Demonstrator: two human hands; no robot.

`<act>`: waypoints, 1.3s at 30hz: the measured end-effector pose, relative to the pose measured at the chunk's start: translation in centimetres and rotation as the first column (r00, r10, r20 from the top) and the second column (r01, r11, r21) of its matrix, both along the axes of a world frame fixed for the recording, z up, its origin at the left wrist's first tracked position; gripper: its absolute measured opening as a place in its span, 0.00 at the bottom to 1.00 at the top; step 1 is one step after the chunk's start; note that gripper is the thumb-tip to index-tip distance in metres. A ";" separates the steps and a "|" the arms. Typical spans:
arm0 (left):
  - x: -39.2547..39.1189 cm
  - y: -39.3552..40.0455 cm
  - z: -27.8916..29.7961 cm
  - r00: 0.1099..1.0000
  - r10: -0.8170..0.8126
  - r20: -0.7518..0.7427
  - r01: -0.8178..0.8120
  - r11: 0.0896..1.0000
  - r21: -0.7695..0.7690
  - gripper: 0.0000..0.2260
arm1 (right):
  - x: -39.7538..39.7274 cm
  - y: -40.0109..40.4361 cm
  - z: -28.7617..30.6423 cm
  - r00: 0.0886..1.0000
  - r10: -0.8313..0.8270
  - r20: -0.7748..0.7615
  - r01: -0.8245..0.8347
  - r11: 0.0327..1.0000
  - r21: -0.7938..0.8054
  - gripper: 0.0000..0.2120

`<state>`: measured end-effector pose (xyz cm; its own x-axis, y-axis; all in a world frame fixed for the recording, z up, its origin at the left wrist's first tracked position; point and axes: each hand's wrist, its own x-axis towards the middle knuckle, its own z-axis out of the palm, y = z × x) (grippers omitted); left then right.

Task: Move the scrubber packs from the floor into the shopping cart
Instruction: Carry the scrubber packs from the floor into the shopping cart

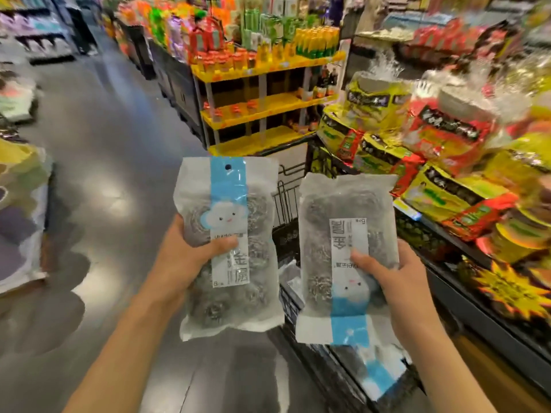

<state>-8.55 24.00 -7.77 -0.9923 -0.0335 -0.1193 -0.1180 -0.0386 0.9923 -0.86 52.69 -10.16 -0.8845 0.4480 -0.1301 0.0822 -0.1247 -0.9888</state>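
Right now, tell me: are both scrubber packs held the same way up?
No. The left hand's pack has its blue band at the top, while the right hand's pack is upside down, blue band at the bottom.

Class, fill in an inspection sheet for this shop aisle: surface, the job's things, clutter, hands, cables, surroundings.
Surface: grey glossy floor.
Job's things: two scrubber packs held up, left pack upright, right pack upside down; black shopping cart behind and below them, another pack lying inside.
Clutter: nothing seen on the floor.
Hands: left hand grips left pack; right hand grips right pack.
Cables: nothing seen.
Surroundings: yellow shelf ahead; stacked snack packs at right.
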 end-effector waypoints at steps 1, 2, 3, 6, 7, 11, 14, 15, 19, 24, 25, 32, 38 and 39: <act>-1.9 1.1 -0.4 0.999 -0.037 0.006 0.037 0.999 -0.004 0.34 | -0.7 0.9 -0.5 0.999 -0.035 0.016 0.035 0.999 0.006 0.17; -4.1 2.3 -0.9 0.996 -0.082 0.020 0.082 0.997 -0.012 0.35 | -1.5 2.0 -1.1 0.996 -0.078 0.036 0.077 0.997 0.015 0.17; -6.1 3.5 -1.3 0.992 -0.123 0.040 0.124 0.992 -0.022 0.35 | -2.1 2.9 -1.7 0.991 -0.119 0.057 0.118 0.993 0.027 0.16; -11.4 7.2 -3.0 0.955 -0.280 0.097 0.285 0.958 -0.043 0.32 | -3.4 5.2 -3.3 0.966 -0.232 0.116 0.225 0.972 0.068 0.16; -13.1 8.4 -3.7 0.935 -0.337 0.116 0.344 0.938 -0.049 0.30 | -3.8 5.7 -3.7 0.954 -0.269 0.134 0.259 0.962 0.083 0.16; -19.6 13.6 -7.0 0.801 -0.570 0.181 0.590 0.803 -0.080 0.27 | -4.6 7.5 -5.4 0.885 -0.405 0.229 0.383 0.914 0.138 0.18; -23.7 17.9 -9.1 0.660 -0.717 0.223 0.749 0.653 -0.115 0.29 | -5.0 9.2 -6.8 0.805 -0.507 0.307 0.465 0.861 0.204 0.18; -24.9 19.2 -10.0 0.614 -0.751 0.242 0.787 0.605 -0.118 0.30 | -5.3 9.8 -7.4 0.783 -0.525 0.334 0.472 0.851 0.231 0.18; -28.5 24.4 -15.5 0.454 -0.830 0.325 0.890 0.438 -0.127 0.31 | -6.3 13.6 -11.5 0.728 -0.500 0.469 0.356 0.861 0.363 0.19; -32.9 29.5 -25.2 0.229 -0.901 0.368 0.961 0.148 -0.234 0.37 | -7.8 19.1 -19.8 0.648 -0.413 0.640 0.084 0.874 0.478 0.23; -33.8 30.4 -27.2 0.176 -0.912 0.370 0.965 0.085 -0.250 0.39 | -8.2 20.2 -21.8 0.629 -0.379 0.679 0.002 0.874 0.486 0.23; -37.8 38.0 -38.0 -0.161 -0.913 0.375 0.755 -0.359 -0.549 0.37 | -11.0 24.4 -32.7 0.515 -0.197 0.834 -0.425 0.786 0.449 0.18; -38.9 44.4 -39.4 -0.292 -0.815 0.500 0.533 -0.573 -0.623 0.34 | -12.3 26.8 -34.4 0.473 -0.246 0.846 -0.490 0.725 0.484 0.24; -38.6 45.2 -39.1 -0.296 -0.799 0.523 0.487 -0.597 -0.637 0.34 | -12.5 26.7 -34.2 0.458 -0.262 0.849 -0.516 0.700 0.494 0.25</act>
<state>-47.16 69.18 -46.82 0.1789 0.8051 -0.5654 0.8313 0.1836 0.5245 -13.36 79.42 -44.36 -0.5425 0.6314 -0.5541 0.8175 0.5486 -0.1752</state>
